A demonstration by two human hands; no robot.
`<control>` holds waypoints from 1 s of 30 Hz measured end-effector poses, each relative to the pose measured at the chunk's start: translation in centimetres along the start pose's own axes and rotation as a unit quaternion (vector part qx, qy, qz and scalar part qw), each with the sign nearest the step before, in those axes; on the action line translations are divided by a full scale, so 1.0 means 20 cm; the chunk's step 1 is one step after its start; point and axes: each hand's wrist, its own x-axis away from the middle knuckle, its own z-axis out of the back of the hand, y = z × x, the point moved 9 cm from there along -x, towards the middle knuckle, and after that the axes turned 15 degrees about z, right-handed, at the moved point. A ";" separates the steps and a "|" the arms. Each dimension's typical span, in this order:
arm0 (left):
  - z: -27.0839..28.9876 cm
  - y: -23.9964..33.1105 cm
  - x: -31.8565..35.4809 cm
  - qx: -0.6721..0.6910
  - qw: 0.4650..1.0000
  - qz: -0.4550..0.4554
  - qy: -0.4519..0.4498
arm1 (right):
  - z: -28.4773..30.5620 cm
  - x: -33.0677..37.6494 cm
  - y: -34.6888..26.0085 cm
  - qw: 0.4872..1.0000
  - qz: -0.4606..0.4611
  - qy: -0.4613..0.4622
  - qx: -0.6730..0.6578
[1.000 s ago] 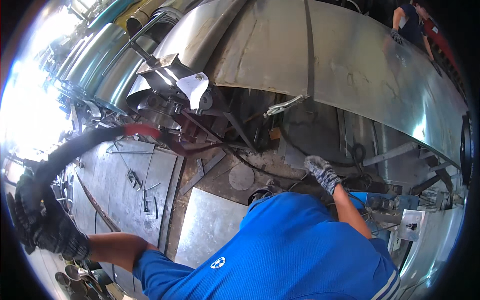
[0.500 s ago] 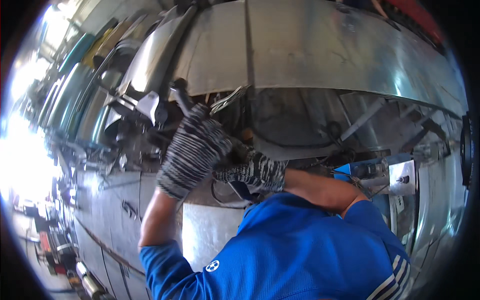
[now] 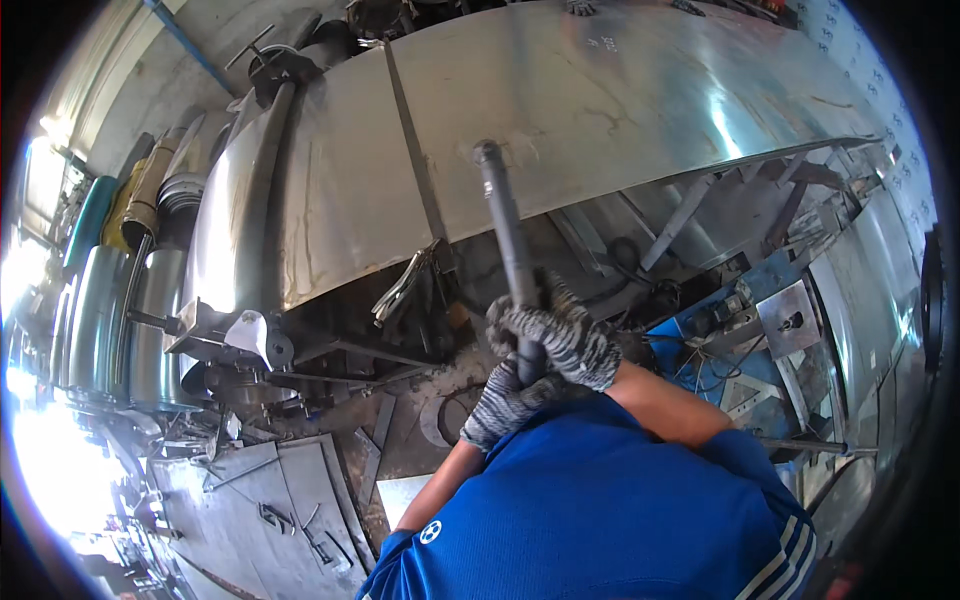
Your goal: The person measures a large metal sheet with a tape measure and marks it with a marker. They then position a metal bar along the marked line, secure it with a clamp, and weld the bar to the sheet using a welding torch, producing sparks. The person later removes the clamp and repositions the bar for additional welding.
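A dark grey metal bar with a rounded end points up and away from my body over the near edge of the metal sheet. My right hand, in a black-and-white knit glove, is wrapped around its lower part. Below it my left hand, in a matching glove, closes around the bar's near end close to my blue shirt. The fingers partly hide that end, so its exact shape cannot be told. Silver locking pliers hang at the sheet's near edge, left of the bar.
A steel roller runs along the sheet's left side, with rolled sheets farther left. Flat plates with small tools lie on the lower left. A blue machine frame stands at right. Dark gloves appear at the far edge.
The bar has swung from the left to a more central, raised position and now shows nearly whole. My left hand has moved down and right, beneath the right hand. My view has shifted too.
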 end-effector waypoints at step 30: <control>-0.39 0.44 -0.37 -0.309 0.926 -0.001 0.216 | 0.64 -0.37 -0.30 0.979 -0.145 -0.036 -0.138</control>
